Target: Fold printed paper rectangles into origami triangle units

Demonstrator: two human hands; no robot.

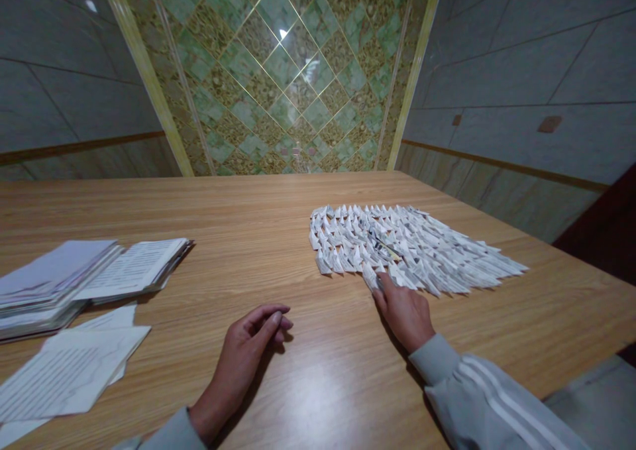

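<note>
A spread of several small folded white paper pieces (407, 248) lies in rows on the wooden table (278, 225), right of centre. My right hand (405, 314) reaches to the near edge of the spread, fingers closed on one folded paper piece (371, 278). My left hand (251, 344) rests on the bare wood near the middle, fingers loosely curled with the thumb against them, and holds nothing. Both arms wear grey sleeves; the right one has white stripes.
Stacks of printed sheets and booklets (74, 281) sit at the left, with loose printed pages (64, 370) nearer the front left edge. Tiled walls enclose the table's far side. The table's right edge (586, 264) drops to the floor.
</note>
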